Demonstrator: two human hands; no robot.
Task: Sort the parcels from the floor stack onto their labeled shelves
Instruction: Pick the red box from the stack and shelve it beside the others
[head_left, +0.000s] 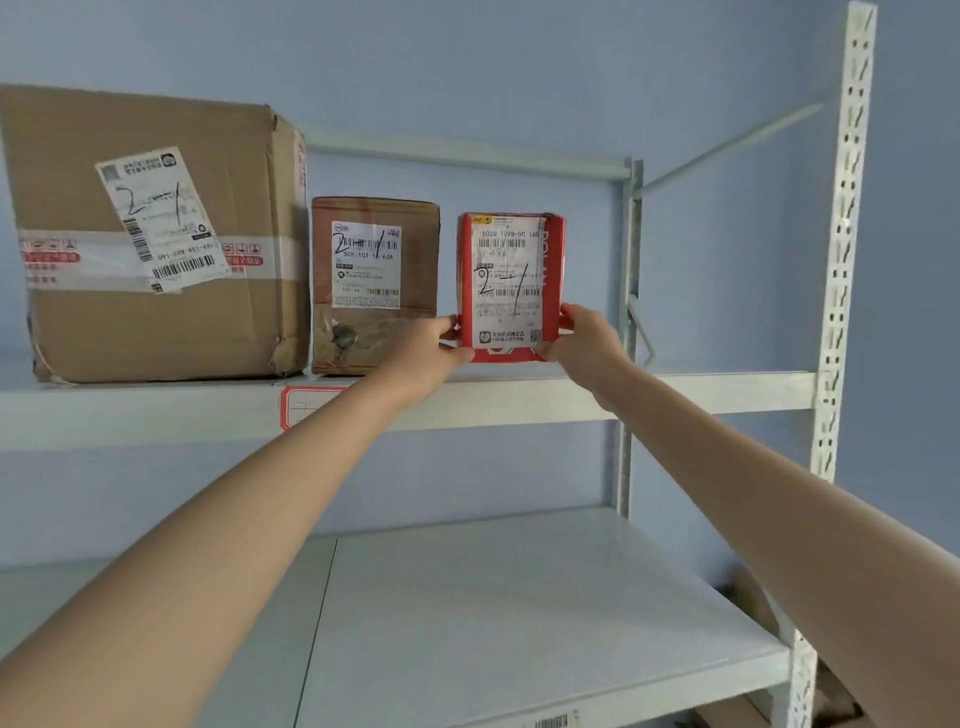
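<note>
A parcel storeroom or small sorting depot. Pale grey metal shelving (519, 400) with slotted uprights (847, 249), set against a plain blue wall (519, 62). Cardboard boxes (156, 234) and a red parcel (511, 286) standing on the upper shelf, each with a barcoded shipping label hand-marked "2-1". A red-bordered tag (298, 408) stuck to the shelf edge.

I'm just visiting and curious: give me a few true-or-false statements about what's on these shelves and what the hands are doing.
1. Both hands hold the red parcel with a white label. True: left hand, right hand.
2. The red parcel lies flat. False: it stands upright.
3. The large brown cardboard box is leftmost on the grey metal upper shelf. True.
4. The small brown cardboard box sits on the lower shelf. False: on the upper shelf, between the other two.
</note>
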